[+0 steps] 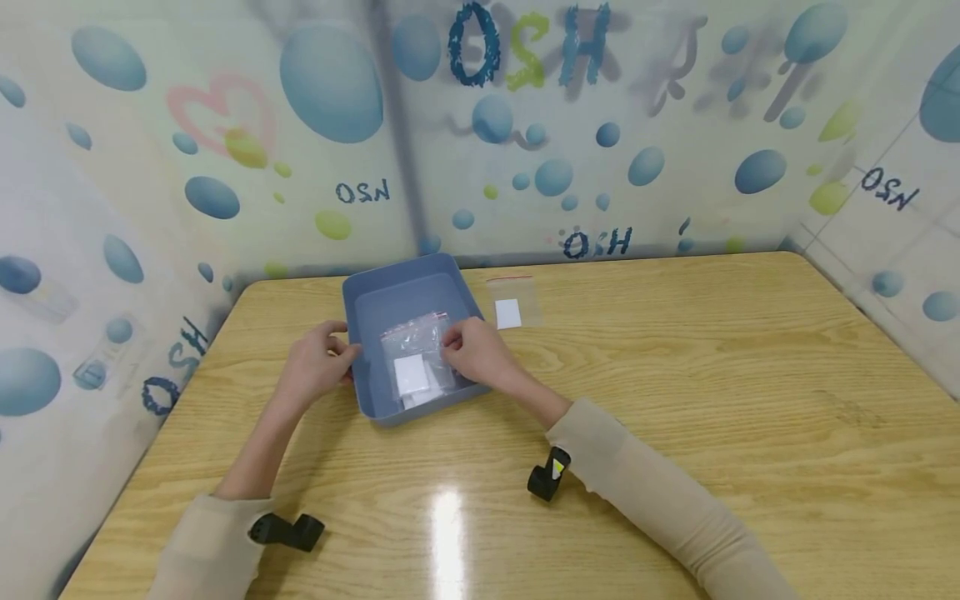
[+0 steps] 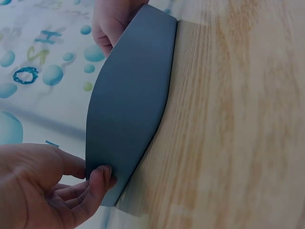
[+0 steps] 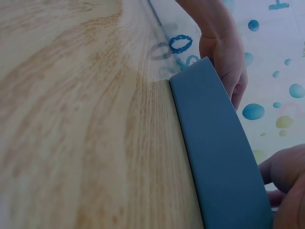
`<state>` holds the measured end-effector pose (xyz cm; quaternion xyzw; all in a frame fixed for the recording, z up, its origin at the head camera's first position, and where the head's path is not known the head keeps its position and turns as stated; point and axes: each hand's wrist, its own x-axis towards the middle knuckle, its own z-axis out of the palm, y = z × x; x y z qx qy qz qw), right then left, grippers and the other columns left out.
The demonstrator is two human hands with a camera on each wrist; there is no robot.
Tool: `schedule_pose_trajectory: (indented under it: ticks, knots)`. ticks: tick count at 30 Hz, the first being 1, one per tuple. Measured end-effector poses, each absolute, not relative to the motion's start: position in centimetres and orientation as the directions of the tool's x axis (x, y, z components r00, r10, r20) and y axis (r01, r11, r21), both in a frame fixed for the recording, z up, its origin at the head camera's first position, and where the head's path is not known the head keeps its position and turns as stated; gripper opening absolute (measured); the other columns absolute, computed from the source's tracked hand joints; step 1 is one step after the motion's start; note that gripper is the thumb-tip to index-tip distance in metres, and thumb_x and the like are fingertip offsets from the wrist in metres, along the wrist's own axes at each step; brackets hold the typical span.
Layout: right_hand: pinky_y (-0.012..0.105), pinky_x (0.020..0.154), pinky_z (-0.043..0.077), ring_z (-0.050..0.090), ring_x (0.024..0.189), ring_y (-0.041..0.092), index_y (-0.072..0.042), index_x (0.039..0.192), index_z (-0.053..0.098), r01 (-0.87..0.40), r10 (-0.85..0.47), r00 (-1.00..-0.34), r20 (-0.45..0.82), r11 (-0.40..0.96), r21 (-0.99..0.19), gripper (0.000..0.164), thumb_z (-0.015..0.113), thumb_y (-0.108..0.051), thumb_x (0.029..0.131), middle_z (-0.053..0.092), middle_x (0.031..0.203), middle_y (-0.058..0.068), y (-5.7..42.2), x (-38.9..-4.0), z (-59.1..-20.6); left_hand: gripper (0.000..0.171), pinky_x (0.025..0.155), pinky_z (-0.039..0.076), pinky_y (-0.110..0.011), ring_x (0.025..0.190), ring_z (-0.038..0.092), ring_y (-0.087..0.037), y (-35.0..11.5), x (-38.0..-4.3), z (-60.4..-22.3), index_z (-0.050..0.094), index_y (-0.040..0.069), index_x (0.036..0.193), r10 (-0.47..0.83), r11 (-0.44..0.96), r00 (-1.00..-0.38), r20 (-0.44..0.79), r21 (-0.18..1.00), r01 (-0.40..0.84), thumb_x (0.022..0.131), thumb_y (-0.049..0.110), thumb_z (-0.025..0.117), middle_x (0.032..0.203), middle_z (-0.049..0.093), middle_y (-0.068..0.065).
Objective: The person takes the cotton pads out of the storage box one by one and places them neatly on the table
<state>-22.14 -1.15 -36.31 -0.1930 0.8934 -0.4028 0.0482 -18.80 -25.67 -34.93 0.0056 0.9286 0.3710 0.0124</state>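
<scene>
Blue tray (image 1: 401, 292), left hand (image 1: 318, 364) at rim (image 1: 349, 310), wide table (image 1: 712, 400)

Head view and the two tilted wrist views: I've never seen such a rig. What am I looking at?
No robot here: these are a person's two bare hands. The head camera looks down over the table; a small black camera on each wrist takes the other two, seeing the blue-grey tray from outside. Clear plastic bags lie in the tray, and another clear bag lies on the table to its right. The left hand holds the tray's left side. The right hand has its fingers at the bags; whether it pinches one is hard to tell.
</scene>
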Motion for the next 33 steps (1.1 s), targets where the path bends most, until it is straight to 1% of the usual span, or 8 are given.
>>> schedule_pose_trajectory:
  ticks: [3, 6, 9, 13, 19, 25, 29, 33]
  knots:
    - [0.02, 0.067, 0.051, 0.064, 0.078, 0.015, 0.002, 0.097, 0.074, -0.324, -0.384, -0.918, 0.096, 0.592, -0.737, 0.013, 0.063, -0.003, 0.093, 0.071, 0.087, 0.009, -1.2, -22.2, -36.4, 0.053, 0.059, 0.058, -0.029, 0.065, 0.07, -0.023, -25.7, -18.8, -34.9, 0.039, -0.017, 0.143, 0.021, 0.723, -1.0, -0.019, 0.691, 0.002, 0.1, 0.009, 0.056, 0.091, 0.07, -0.023]
    - [0.019, 0.061, 0.05, 0.064, 0.07, 0.013, 0.002, 0.097, 0.073, -0.329, -0.381, -0.919, 0.104, 0.593, -0.735, 0.012, 0.062, -0.003, 0.094, 0.071, 0.085, 0.009, -1.3, -22.1, -36.4, 0.053, 0.061, 0.059, -0.032, 0.066, 0.071, -0.025, -25.7, -18.7, -34.9, 0.038, -0.017, 0.144, 0.023, 0.719, -0.999, -0.022, 0.695, 0.001, 0.101, 0.009, 0.056, 0.092, 0.07, -0.023]
    - [0.019, 0.056, 0.048, 0.062, 0.06, 0.011, 0.001, 0.096, 0.071, -0.328, -0.379, -0.919, 0.106, 0.59, -0.738, 0.012, 0.061, -0.004, 0.095, 0.07, 0.08, 0.008, -1.3, -22.0, -36.4, 0.053, 0.061, 0.059, -0.032, 0.067, 0.071, -0.025, -25.7, -18.7, -35.0, 0.038, -0.017, 0.144, 0.024, 0.717, -0.999, -0.025, 0.697, 0.0, 0.101, 0.009, 0.056, 0.092, 0.07, -0.023]
    - [0.021, 0.054, 0.048, 0.06, 0.055, 0.011, 0.001, 0.097, 0.07, -0.346, -0.392, -0.911, 0.13, 0.551, -0.759, 0.012, 0.06, -0.005, 0.097, 0.068, 0.074, 0.005, -1.2, -21.9, -36.4, 0.054, 0.061, 0.058, -0.031, 0.067, 0.071, -0.025, -25.7, -18.8, -34.9, 0.038, -0.016, 0.144, 0.023, 0.718, -0.999, -0.029, 0.696, -0.004, 0.101, 0.01, 0.056, 0.093, 0.07, -0.023]
    - [0.022, 0.057, 0.05, 0.061, 0.057, 0.012, 0.003, 0.103, 0.071, -0.39, -0.441, -0.881, 0.17, 0.475, -0.789, 0.016, 0.058, -0.005, 0.098, 0.068, 0.074, 0.004, -1.1, -21.8, -36.2, 0.054, 0.062, 0.059, -0.032, 0.068, 0.071, -0.025, -25.7, -18.7, -34.8, 0.037, -0.016, 0.144, 0.028, 0.713, -0.999, -0.035, 0.701, -0.005, 0.101, 0.01, 0.056, 0.095, 0.069, -0.024]
    - [0.022, 0.056, 0.05, 0.063, 0.059, 0.014, 0.006, 0.104, 0.071, -0.412, -0.501, -0.847, 0.178, 0.408, -0.815, 0.016, 0.059, -0.005, 0.101, 0.068, 0.074, 0.009, -1.0, -22.1, -36.0, 0.054, 0.065, 0.06, -0.036, 0.069, 0.071, -0.026, -25.6, -18.6, -34.7, 0.037, -0.016, 0.145, 0.025, 0.7, -0.999, -0.048, 0.714, -0.016, 0.101, 0.011, 0.055, 0.095, 0.069, -0.023]
    - [0.022, 0.056, 0.05, 0.063, 0.06, 0.014, 0.004, 0.1, 0.071, -0.416, -0.491, -0.847, 0.203, 0.376, -0.828, 0.012, 0.063, -0.005, 0.1, 0.067, 0.073, 0.008, -0.7, -22.4, -35.8, 0.054, 0.066, 0.061, -0.036, 0.07, 0.071, -0.026, -25.6, -18.6, -34.7, 0.037, -0.016, 0.145, 0.025, 0.695, -0.999, -0.048, 0.718, -0.017, 0.101, 0.01, 0.056, 0.095, 0.069, -0.024]
    - [0.024, 0.057, 0.053, 0.064, 0.062, 0.014, 0.002, 0.1, 0.071, -0.417, -0.462, -0.856, 0.231, 0.355, -0.837, 0.011, 0.064, -0.006, 0.099, 0.066, 0.073, 0.006, -0.3, -22.6, -35.4, 0.054, 0.065, 0.061, -0.037, 0.069, 0.071, -0.026, -25.6, -18.6, -34.7, 0.036, -0.016, 0.145, 0.027, 0.697, -0.999, -0.042, 0.717, -0.011, 0.101, 0.01, 0.056, 0.095, 0.069, -0.023]
